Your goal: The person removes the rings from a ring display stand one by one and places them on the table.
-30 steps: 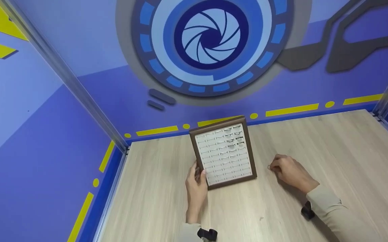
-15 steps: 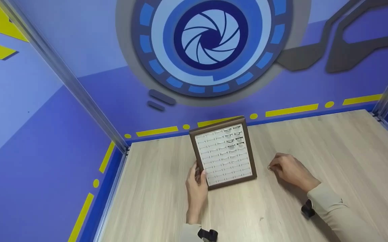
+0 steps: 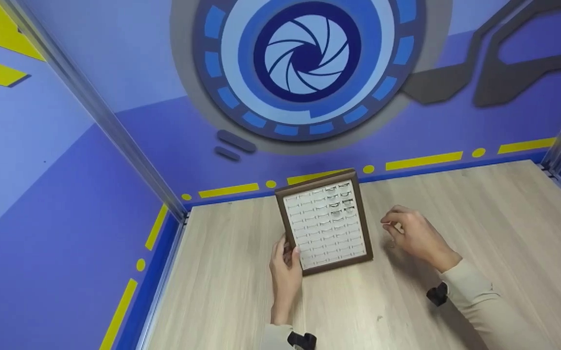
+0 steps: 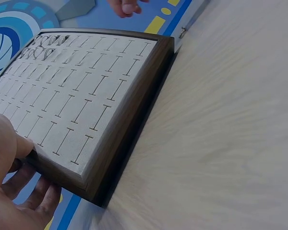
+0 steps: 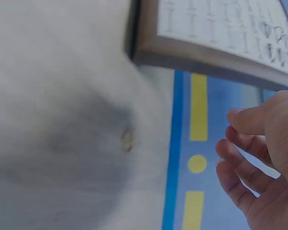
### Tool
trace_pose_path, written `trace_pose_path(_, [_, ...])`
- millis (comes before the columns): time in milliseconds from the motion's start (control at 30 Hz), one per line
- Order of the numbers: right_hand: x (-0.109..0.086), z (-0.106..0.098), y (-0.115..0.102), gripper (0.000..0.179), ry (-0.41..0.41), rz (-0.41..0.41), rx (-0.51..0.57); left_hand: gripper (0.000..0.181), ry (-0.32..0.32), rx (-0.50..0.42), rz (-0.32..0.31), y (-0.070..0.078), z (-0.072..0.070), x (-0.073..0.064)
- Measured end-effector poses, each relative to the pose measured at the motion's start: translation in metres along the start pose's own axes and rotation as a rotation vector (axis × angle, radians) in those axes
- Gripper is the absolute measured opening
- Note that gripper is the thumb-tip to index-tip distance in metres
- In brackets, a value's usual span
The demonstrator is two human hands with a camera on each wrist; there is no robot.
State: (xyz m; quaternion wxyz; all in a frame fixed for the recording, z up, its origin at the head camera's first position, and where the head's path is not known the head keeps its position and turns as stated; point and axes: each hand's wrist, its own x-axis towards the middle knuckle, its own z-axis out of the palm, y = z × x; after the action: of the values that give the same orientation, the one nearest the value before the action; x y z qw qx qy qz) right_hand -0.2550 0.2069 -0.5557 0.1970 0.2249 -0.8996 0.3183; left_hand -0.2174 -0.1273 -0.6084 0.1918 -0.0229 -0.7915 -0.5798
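Note:
My left hand [image 3: 285,279] grips the lower left edge of a brown-framed ring display board [image 3: 326,226], thumb in front and fingers behind. Its white pad [image 4: 53,91] has rows of slits, and several rings [image 3: 339,200] sit in those at the upper right. The board leans upright, tilted back. My right hand [image 3: 416,238] hovers over the table to the right of the board, its fingers loosely bent. In the right wrist view a gap shows between thumb and fingers, with nothing seen in it. A small gold-toned ring [image 5: 127,141] lies on the table below that hand.
Light wood table [image 3: 232,291] under the board. A blue patterned back wall [image 3: 241,170] rises close behind it. To the left stands a side wall [image 3: 57,233] with a metal corner post [image 3: 100,126].
My right hand has risen off the small ring and shifted slightly toward the back, its fingers spreading apart. The ring stays on the table. The left hand and the board hold still.

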Motion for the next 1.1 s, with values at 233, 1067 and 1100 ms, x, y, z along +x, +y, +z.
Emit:
trace_pose_path(233, [0.014,0.002,-0.015,0.019,0.075,-0.082,0.048,0.050,0.016,0.015,-0.004,0.002,0.001,0.000])
trace_pose_path(1067, [0.046,0.023,-0.043,0.021,0.195,-0.244,0.019,0.053,-0.011,-0.049,-0.021,-0.001,-0.001,-0.001])
trace_pose_path(1100, [0.046,0.024,-0.043,0.021,0.196,-0.244,0.011,0.053,-0.009,-0.047,-0.023,-0.001,-0.001,-0.001])
